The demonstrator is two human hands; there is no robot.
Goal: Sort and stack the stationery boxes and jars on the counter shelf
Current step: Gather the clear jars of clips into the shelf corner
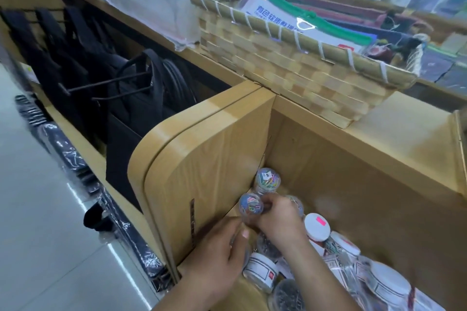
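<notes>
The right hand (278, 219) grips a small clear jar of coloured clips (251, 204), seemingly to stack it in the far-left corner of the wooden shelf (328, 159); whether the left hand (222, 255) holds anything, I cannot tell.

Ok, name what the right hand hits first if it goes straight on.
Likely the shelf's light wooden side panel: the right hand, gripping a small clear jar of coloured paper clips, points at it. Depth is unclear.

Tan checkered woven basket (290, 78), multicoloured clips jar (251, 204), black bags (131, 98)
</notes>
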